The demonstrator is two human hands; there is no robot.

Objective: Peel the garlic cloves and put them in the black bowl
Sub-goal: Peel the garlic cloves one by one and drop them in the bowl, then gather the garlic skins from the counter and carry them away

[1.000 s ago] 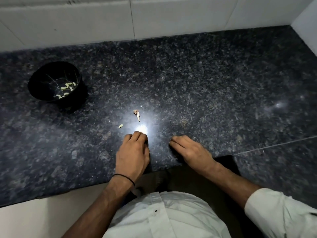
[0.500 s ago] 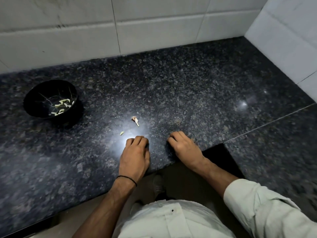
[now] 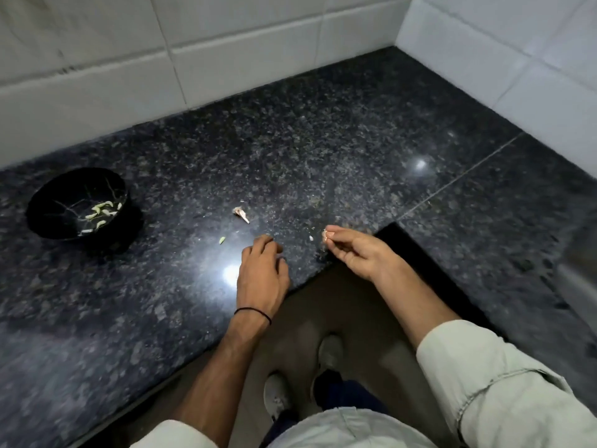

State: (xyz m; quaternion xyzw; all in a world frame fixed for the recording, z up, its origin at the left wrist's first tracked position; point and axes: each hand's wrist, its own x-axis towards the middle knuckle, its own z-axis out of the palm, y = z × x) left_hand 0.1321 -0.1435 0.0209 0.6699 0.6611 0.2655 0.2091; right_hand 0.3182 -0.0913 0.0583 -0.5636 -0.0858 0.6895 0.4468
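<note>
Peeled cloves in the black bowl. Far right of the bowl, right hand pinches a pale bit, clove or skin, can't tell; left hand rests loosely curled, nothing seen in it. Likely last piece; next: finish peeling, carry to bowl

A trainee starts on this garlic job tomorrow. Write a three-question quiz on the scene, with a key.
1. True or false: peeled garlic cloves already lie in the black bowl.
2. Which hand pinches a small pale scrap at its fingertips? A) left B) right C) neither
3. Fill in: the black wrist band is on the ___ wrist.

Key
1. True.
2. B, the right hand.
3. Left.
</note>
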